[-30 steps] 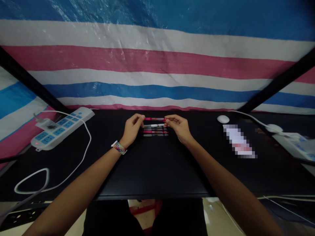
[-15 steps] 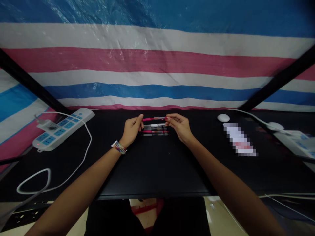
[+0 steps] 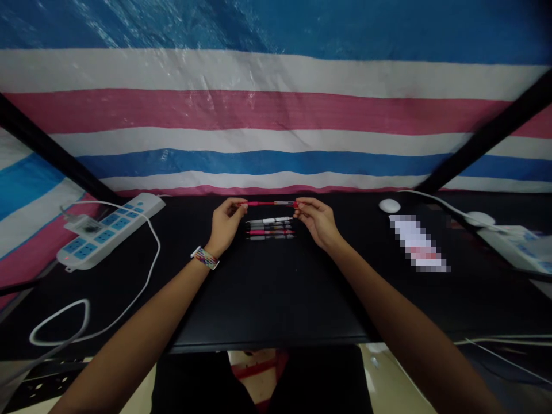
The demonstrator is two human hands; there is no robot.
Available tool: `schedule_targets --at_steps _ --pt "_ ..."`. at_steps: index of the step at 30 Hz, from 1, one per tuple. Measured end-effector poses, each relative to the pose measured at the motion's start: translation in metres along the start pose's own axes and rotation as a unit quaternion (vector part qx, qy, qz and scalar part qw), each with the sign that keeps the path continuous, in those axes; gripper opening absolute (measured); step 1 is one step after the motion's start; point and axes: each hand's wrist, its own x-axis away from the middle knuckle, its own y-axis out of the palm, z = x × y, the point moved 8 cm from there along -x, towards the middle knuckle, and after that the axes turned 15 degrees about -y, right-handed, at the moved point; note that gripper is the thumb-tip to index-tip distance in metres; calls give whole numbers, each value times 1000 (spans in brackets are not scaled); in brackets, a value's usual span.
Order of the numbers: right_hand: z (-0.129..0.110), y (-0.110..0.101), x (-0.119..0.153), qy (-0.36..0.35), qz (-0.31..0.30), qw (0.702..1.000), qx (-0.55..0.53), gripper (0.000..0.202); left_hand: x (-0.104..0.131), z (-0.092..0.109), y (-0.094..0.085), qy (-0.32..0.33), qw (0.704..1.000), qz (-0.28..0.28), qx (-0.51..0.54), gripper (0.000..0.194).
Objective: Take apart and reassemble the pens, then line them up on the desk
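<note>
Between my two hands a red pen (image 3: 267, 203) lies level from left to right, at the far side of the row of pens. The fingers of my left hand (image 3: 227, 221) pinch its left end; a colourful woven band circles that wrist. My right hand (image 3: 317, 218) is closed on its right end. Just nearer to me, several pens lie side by side on the black table (image 3: 276, 299): a white and grey pen (image 3: 271, 221) is farthest, a red pen (image 3: 271, 232) lies closer, and a clear dark pen (image 3: 271, 237) is nearest.
A white power strip (image 3: 112, 233) with a plugged-in charger and looping white cable (image 3: 157, 247) occupies the left. To the right are a white mouse (image 3: 389, 206), a blurred-out rectangular item (image 3: 418, 244) and another power strip (image 3: 513, 247). A striped plastic sheet (image 3: 276, 115) hangs behind.
My left hand has moved slightly left and now pinches the red pen's left end. The held pen sits a little farther from the row, with more of it showing.
</note>
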Motion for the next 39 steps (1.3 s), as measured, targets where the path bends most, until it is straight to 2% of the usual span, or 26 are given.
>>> schedule_targets --at_steps 3,9,17,19,23,27,29,30,33,35,39 --pt "0 -4 -2 0 12 1000 0 26 -4 -6 -3 -10 1000 2 13 21" --pt "2 -10 -4 -5 19 1000 17 22 -6 -8 -6 -13 1000 5 11 20" --pt "0 -12 -5 -17 29 999 19 28 -4 -6 -6 -11 1000 9 9 20" --pt "-2 -10 -3 -17 21 999 30 28 -2 -5 -1 -15 1000 -17 4 21" --pt "-1 5 4 -9 -50 996 73 27 7 -1 16 -18 995 -92 -30 21" --pt "-3 13 9 -22 -71 994 80 28 12 5 17 6 993 -72 -93 50" --pt "-3 14 9 -22 -71 994 74 27 13 7 17 12 992 -64 -110 56" --pt "-3 14 9 -19 -69 995 70 26 13 7 17 13 992 -66 -106 51" --pt "-3 12 9 -14 -52 997 61 25 13 9 18 16 995 -76 -56 17" --pt "-4 11 9 -21 -39 997 61 26 12 9 17 15 997 -78 -12 29" --pt "-4 13 10 -28 -47 996 69 29 10 5 19 -5 996 -93 0 25"
